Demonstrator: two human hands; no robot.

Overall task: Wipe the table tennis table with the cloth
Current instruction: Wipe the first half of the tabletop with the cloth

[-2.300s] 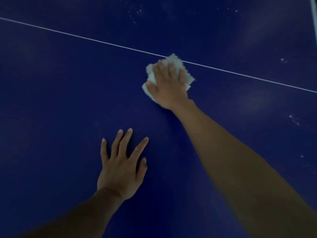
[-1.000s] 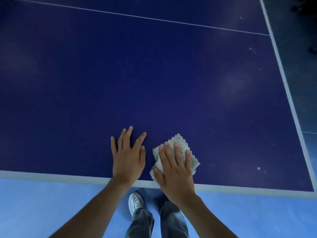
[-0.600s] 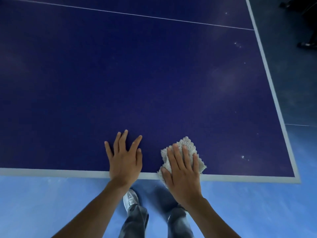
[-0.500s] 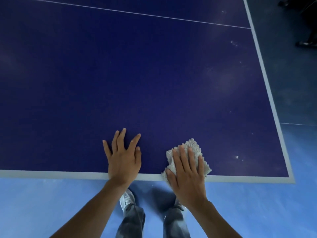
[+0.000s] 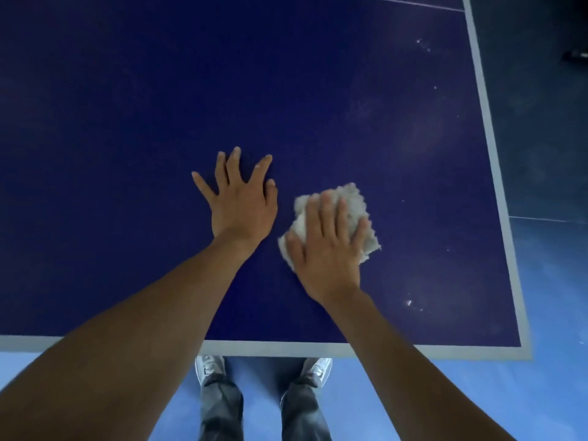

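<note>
The dark blue table tennis table (image 5: pixel 127 122) fills most of the head view, its pale border line running along the near and right edges. A crumpled whitish cloth (image 5: pixel 353 205) lies on it right of centre. My right hand (image 5: pixel 327 246) presses flat on the cloth, fingers spread over it, covering its near half. My left hand (image 5: pixel 241 198) rests palm down on the bare surface just left of the cloth, fingers apart and holding nothing. White specks (image 5: pixel 410 303) dot the surface to the right of the cloth.
The table's near right corner (image 5: pixel 525 354) sits at lower right. Below the near edge I see a light blue floor (image 5: pixel 477 402), my two legs and white shoes (image 5: pixel 206 367). Darker floor (image 5: pixel 541 122) lies beyond the right edge.
My right hand has pushed the cloth away from the near edge, further onto the table. My left hand has also slid forward. The view has closed in on the near right corner.
</note>
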